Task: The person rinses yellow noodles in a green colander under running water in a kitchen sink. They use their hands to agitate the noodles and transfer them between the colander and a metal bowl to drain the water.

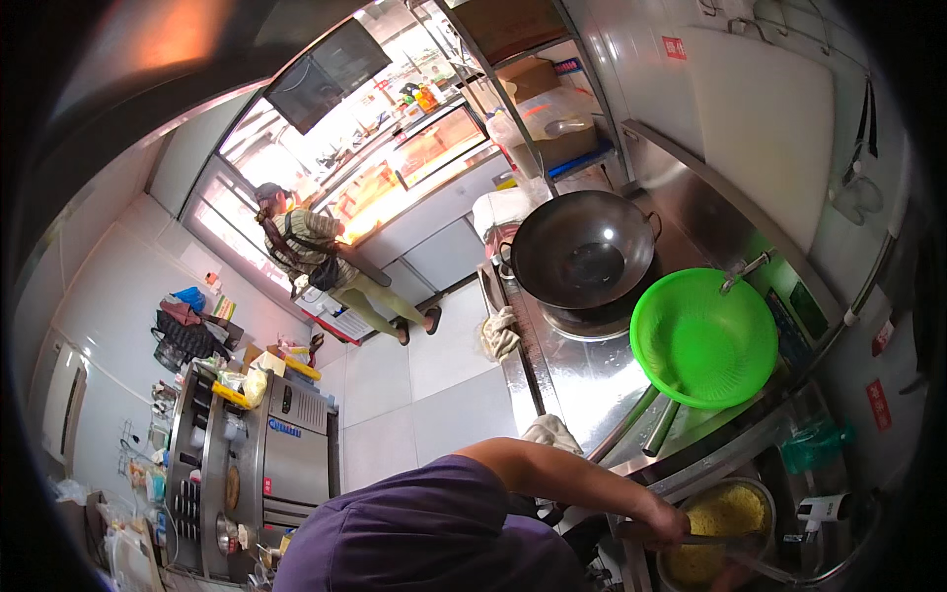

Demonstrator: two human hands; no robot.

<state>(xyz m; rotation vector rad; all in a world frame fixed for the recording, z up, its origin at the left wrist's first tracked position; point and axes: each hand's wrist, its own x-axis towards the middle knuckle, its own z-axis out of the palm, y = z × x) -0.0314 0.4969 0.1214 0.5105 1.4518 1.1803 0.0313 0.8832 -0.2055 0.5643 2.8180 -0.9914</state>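
My left hand point(666, 524) is closed around a long-handled tool point(714, 539), which lies across a round metal pot point(771, 503) at the lower right. Yellow food point(729, 507) fills part of the pot; what kind it is, I cannot tell. My right hand point(732, 571) shows only as a dim, blurred shape low in the pot, near the tool, its fingers unclear. Above the pot, a bright green plastic colander point(703, 338) rests on the steel counter. A dark wok point(584, 248) with two loop handles sits on the stove beyond it.
Two long handles point(662, 427) stick out from under the colander. A faucet point(746, 271) reaches over its rim. Cloths point(501, 333) hang at the counter edge. Another person point(314, 248) stands at the far counter. A steel refrigerated workbench point(296, 451) stands at left.
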